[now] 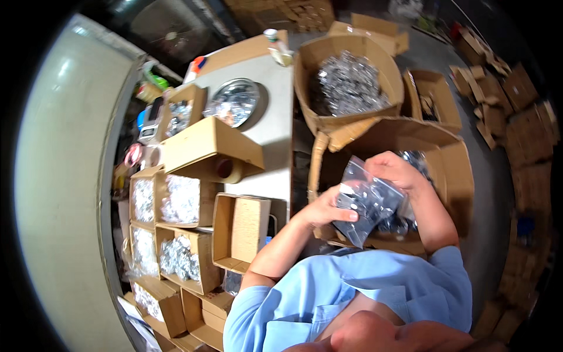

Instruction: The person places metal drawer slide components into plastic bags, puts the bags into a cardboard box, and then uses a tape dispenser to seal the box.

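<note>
Both hands are gripping a clear plastic bag of small metal parts [369, 202] above the open cardboard box [457, 170]: the left hand [325, 210] is pinching its lower edge, the right hand [396, 170] is clasping its top, long axis tilting between them

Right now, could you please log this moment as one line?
left hand: holds clear bag of small parts | right hand: grips bag top | below: open cardboard box | table at left

Two hands [328, 208] [396, 170], one clear bag [366, 199]
</note>
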The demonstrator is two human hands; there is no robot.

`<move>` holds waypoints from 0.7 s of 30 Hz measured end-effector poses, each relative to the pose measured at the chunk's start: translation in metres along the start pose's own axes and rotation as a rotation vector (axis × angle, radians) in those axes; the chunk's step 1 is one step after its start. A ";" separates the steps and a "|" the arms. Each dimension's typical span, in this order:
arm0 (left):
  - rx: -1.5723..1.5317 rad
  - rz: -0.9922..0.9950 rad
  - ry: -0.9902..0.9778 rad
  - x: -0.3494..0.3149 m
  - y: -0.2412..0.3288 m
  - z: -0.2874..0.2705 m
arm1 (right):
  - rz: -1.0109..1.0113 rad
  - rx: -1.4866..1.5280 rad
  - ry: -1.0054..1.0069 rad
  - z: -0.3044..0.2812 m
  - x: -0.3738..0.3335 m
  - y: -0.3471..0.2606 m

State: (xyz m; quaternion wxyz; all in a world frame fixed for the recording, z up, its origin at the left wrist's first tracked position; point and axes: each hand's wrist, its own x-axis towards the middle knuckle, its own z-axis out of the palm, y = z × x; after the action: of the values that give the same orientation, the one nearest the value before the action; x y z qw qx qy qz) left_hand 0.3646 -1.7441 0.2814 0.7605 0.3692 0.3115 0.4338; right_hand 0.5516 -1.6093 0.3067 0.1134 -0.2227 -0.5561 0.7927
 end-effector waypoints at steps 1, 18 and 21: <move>-0.033 0.039 0.019 -0.009 0.010 0.000 | 0.029 0.157 0.005 0.010 0.005 -0.012; -0.374 0.703 1.162 -0.234 0.291 -0.389 | -0.063 0.876 0.316 0.094 0.373 -0.015; -0.312 0.453 1.330 -0.255 0.277 -0.446 | -0.006 0.392 0.393 0.118 0.379 0.006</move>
State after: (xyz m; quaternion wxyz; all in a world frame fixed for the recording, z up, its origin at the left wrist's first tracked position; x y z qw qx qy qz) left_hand -0.2182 -1.7443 0.3132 0.3449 -0.0305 0.5588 0.7536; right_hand 0.1638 -1.5469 0.2485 0.2625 -0.3443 -0.3599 0.8265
